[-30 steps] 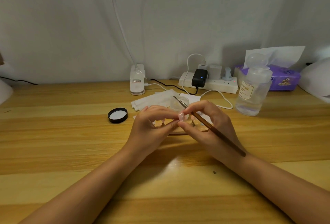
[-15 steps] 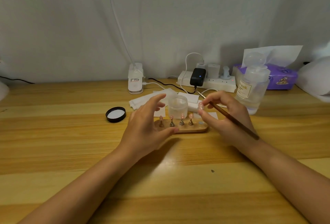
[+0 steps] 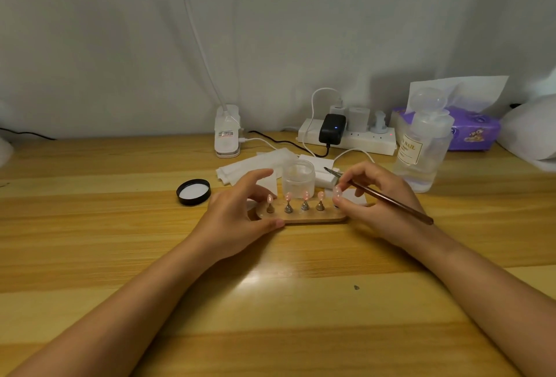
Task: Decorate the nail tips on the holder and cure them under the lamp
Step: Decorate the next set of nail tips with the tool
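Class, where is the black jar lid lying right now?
Head view: the black jar lid lies flat on the desk, just left of the left hand.

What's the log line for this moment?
left hand open, steadying wooden holder | right hand grips brush, seats nail tip at holder's right end

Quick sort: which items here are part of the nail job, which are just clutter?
In use:
- wooden holder with nail tips
- brush in the right hand
- left hand steadying the holder
- open jar, its black lid

Lying about:
- power strip
- tissue pack
- clear bottle
- white wipes
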Demonstrator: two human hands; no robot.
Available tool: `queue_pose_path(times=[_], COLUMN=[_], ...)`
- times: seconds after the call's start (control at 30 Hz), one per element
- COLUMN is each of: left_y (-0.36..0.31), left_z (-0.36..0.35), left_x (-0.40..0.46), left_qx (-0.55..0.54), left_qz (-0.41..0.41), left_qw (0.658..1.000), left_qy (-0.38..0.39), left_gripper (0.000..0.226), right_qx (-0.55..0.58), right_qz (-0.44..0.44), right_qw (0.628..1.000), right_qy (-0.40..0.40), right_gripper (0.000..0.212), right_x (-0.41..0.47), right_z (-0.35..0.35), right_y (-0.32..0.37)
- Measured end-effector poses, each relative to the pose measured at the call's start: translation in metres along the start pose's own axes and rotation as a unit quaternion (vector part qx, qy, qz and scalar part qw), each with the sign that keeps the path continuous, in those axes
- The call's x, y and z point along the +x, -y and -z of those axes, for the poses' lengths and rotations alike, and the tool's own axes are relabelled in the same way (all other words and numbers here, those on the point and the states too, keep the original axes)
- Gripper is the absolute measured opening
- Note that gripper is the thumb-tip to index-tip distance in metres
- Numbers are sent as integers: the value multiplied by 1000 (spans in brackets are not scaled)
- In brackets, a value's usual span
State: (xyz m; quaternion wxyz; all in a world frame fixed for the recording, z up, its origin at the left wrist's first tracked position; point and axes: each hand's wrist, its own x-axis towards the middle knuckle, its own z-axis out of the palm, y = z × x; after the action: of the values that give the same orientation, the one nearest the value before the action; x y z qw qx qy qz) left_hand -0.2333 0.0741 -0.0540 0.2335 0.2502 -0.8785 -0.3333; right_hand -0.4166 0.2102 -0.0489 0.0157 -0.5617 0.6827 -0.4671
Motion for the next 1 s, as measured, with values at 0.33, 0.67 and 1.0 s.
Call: queue_pose_path(times=[0.33,0.67,1.0], left_y=[-5,-5,-3], left_z=[-1,-2,-3], left_x=[0,-1,-1], left_qx=[6,-7,-10], left_qz=[-37,-26,-28], left_qw=[999,999,999], left_qy=[-27,-22,-26], left_gripper=[65,61,61], right_qx=[4,146,-78], right_qz=[15,-59,-98], right_qw=[999,985,990], right_qy=[-30,-71,70], right_gripper=[45,44,36], right_x=[3,38,98], right_z=[6,3,-30], right_y=[9,35,37])
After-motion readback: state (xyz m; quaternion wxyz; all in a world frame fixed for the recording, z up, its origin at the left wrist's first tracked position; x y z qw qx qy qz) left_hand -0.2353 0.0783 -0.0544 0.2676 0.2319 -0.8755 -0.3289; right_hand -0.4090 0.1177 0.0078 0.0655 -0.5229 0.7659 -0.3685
